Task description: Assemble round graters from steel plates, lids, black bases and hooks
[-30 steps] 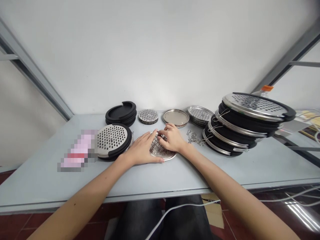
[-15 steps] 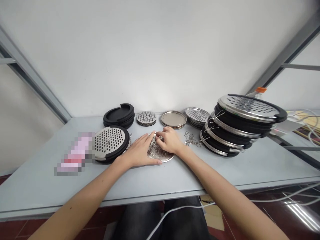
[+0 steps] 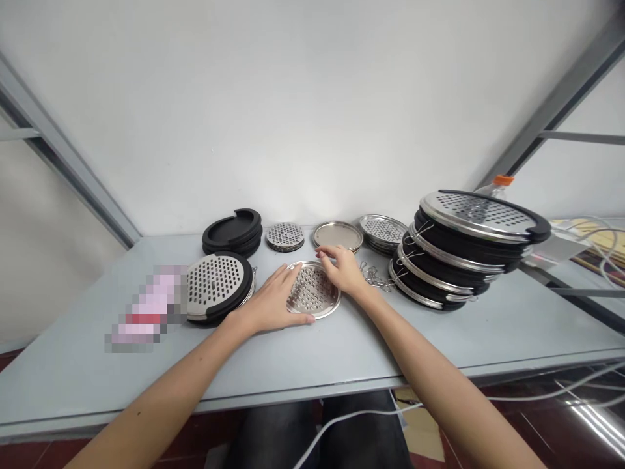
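Note:
A round perforated metal plate (image 3: 315,291) with a raised rim lies flat on the table in front of me. My left hand (image 3: 273,301) spans its left side, thumb at the near rim and fingertips at the far rim, holding it. My right hand (image 3: 342,266) is at the plate's upper right edge, fingers loosely apart with nothing visible in them; whether it touches the rim I cannot tell. Left of my left hand sits a black-edged round grater (image 3: 215,280). Several bent wire clips (image 3: 374,277) lie right of my right hand.
Along the wall stand black ring-shaped holders (image 3: 232,234), small perforated discs (image 3: 285,234), plain metal plates (image 3: 336,234) and more perforated plates (image 3: 383,228). A tall, leaning stack of graters (image 3: 459,260) is at the right. An orange-capped bottle (image 3: 500,185) stands behind it.
My right hand has lifted off the plate's middle and shifted right to its far edge, its fingers loosening. More of the perforated surface shows. My left hand stays on the rim.

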`<state>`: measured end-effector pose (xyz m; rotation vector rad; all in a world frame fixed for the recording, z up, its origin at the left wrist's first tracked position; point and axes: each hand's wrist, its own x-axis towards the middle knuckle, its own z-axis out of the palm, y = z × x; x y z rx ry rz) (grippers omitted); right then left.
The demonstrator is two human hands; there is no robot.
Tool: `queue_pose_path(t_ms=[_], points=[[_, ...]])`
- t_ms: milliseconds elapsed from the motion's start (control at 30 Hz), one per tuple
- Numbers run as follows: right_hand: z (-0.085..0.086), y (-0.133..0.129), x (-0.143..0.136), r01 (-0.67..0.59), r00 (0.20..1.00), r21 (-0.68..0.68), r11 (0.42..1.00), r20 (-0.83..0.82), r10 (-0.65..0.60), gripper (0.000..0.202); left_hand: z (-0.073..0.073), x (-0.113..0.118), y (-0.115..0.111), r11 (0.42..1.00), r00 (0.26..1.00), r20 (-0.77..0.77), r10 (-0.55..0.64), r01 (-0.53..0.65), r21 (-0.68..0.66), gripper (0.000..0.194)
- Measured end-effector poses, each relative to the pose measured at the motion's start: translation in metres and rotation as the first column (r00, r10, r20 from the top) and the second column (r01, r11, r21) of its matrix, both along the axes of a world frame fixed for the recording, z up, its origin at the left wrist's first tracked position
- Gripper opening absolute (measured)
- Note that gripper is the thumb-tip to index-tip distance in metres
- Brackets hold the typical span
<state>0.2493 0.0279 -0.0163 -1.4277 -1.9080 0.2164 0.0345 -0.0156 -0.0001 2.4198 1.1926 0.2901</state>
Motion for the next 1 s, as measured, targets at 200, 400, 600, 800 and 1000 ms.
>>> queue_pose_path(t_ms=[200,400,600,800,1000], points=[[0.0,-0.001,0.0,-0.007,0.997,-0.035,0.999,0.075,0.01,0.03,0.001,0.001,0.0,1.0,1.0,0.003,0.002,-0.002,0.009,0.11],[0.0,-0.001,-0.001,-0.025,0.991,-0.045,0.999,0.129,0.031,0.03,0.002,0.001,0.001,1.0,1.0,0.015,0.002,-0.002,0.023,0.109],[-0.002,-0.001,-0.002,-0.056,0.987,-0.053,0.997,0.145,0.063,0.028,0.001,0.001,0.001,1.0,1.0,0.013,0.013,-0.013,0.026,0.111],[-0.002,0.001,0.001,-0.061,0.991,-0.018,0.998,0.121,0.062,0.027,0.001,0.002,0.001,0.999,1.0,0.015,0.019,-0.019,0.027,0.111],[-0.001,0.006,0.01,0.066,0.995,0.19,0.98,0.055,-0.078,0.028,0.001,0.001,0.001,0.999,0.999,0.031,0.01,-0.011,0.037,0.108]])
